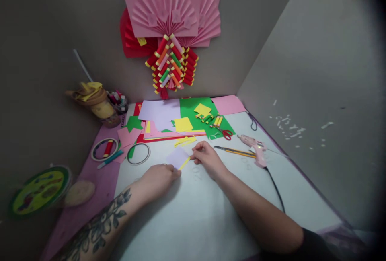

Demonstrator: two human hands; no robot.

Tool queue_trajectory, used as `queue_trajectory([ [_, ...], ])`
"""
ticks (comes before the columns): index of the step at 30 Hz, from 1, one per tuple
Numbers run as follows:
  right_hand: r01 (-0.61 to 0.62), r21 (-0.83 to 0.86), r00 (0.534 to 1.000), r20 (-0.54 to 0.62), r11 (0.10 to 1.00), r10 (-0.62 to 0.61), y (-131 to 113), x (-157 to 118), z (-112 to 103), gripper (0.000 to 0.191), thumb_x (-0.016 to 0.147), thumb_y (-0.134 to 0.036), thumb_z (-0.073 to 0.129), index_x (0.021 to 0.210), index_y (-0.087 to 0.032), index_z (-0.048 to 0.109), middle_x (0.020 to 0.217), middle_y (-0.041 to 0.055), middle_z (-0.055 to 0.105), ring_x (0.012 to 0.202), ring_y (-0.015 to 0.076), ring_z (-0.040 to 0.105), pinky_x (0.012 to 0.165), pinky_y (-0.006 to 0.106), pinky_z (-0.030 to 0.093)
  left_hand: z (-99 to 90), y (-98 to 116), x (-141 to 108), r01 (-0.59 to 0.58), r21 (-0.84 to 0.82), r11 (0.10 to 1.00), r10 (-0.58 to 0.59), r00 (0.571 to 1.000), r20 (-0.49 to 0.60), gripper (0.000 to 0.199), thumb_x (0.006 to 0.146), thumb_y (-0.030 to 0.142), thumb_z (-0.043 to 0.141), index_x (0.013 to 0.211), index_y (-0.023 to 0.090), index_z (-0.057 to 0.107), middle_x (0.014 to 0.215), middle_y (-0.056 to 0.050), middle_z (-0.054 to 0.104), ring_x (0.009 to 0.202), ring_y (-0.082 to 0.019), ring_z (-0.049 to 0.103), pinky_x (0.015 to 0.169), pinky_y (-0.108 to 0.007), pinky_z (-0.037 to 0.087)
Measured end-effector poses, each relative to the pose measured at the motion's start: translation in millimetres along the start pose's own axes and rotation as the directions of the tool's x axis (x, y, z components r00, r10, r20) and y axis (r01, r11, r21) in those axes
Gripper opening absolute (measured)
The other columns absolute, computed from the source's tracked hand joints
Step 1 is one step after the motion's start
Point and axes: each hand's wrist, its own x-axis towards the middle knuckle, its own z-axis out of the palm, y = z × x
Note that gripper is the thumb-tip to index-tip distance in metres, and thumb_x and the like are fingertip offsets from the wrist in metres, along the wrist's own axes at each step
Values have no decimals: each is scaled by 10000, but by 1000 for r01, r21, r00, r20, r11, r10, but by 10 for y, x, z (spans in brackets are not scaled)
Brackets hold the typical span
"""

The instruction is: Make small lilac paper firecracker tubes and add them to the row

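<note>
A small lavender paper square (177,157) with a yellow strip (184,163) along its right edge is held just above the white table surface. My left hand (163,178) pinches its lower corner near the end of the strip. At the strip's upper end, my right hand (206,157) has thumb and fingers closed on the edge. Loose yellow strips (185,141) lie just beyond the square. A yellow-handled craft knife (237,152) rests to the right of my right hand, close to a pink glue gun (255,148) with a black cord.
Coloured sheets lie at the back, including a green one (193,110) bearing small paper rolls (217,121) and red scissors (226,133). Tape rings (138,154) and a blue pen (110,159) are on the left. Paper fans and a firecracker decoration (167,64) hang on the wall.
</note>
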Motion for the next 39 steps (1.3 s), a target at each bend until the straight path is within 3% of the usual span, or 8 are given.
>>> queue_trajectory([
  [5, 80, -130, 993, 101, 988, -67, 94, 12, 71, 325, 616, -261, 641, 875, -208, 453, 735, -44, 546, 527, 87, 512, 482, 213, 410, 40, 30, 17, -3, 16, 1000, 4, 999, -38, 319, 897, 218, 325, 1040, 191, 608, 840, -73, 646, 741, -201, 608, 642, -271, 436],
  [10, 216, -364, 975, 34, 906, -219, 125, 21, 86, 221, 667, -166, 520, 877, -219, 475, 642, -63, 513, 524, 110, 490, 502, 227, 399, -6, 67, 3, -62, -51, 997, 51, 981, -185, 315, 885, 210, 368, 1118, 218, 581, 845, -64, 645, 759, -194, 600, 680, -291, 455],
  [16, 403, -419, 915, 199, 813, -351, -31, -207, 114, 233, 706, -108, 437, 903, -223, 486, 822, -8, 566, 695, 139, 552, 591, 242, 447, -62, 70, -7, -21, -285, 958, -167, 771, -615, 274, 833, 294, 518, 1087, 194, 545, 1094, -99, 582, 1039, -230, 523, 895, -373, 419],
  [18, 462, -420, 882, 309, 782, -355, -58, -295, 147, 264, 702, -90, 436, 923, -224, 489, 866, 1, 576, 694, 134, 545, 604, 245, 447, -26, 70, 6, -26, -331, 943, -191, 774, -604, 425, 792, 267, 565, 1199, 198, 461, 1162, -104, 560, 1096, -245, 500, 932, -407, 396],
  [21, 492, -362, 852, 387, 792, -353, -66, -359, 180, 282, 720, -100, 463, 969, -230, 480, 862, -2, 580, 655, 122, 536, 613, 250, 447, 32, 75, 35, -12, -502, 865, -265, 838, -477, 499, 786, 196, 525, 1262, 221, 379, 979, -46, 627, 885, -189, 586, 805, -354, 454],
  [25, 415, -180, 897, 247, 892, -367, -49, -306, 169, 294, 736, -163, 516, 1011, -229, 434, 836, -1, 565, 754, 141, 574, 684, 269, 473, 50, 50, 98, -26, -772, 636, -406, 839, -363, 397, 768, 164, 486, 1156, 201, 414, 763, 19, 579, 632, -107, 547, 557, -216, 419],
  [31, 241, -159, 966, 131, 957, -222, 64, -117, 119, 288, 703, -210, 536, 971, -224, 434, 720, -33, 543, 606, 127, 547, 549, 241, 437, 129, -79, 220, -59, -922, 383, -551, 786, -280, 288, 768, 174, 473, 1046, 178, 402, 722, 41, 484, 572, -75, 512, 521, -187, 403],
  [39, 313, -590, 944, 108, 744, -311, 113, 47, 8, 270, 730, -198, 523, 996, -228, 486, 690, -40, 577, 604, 139, 544, 585, 261, 425, 280, -205, 227, 219, -617, 756, -503, 798, -333, 331, 765, 204, 465, 1093, 217, 426, 720, 27, 580, 619, -140, 550, 563, -243, 371],
])
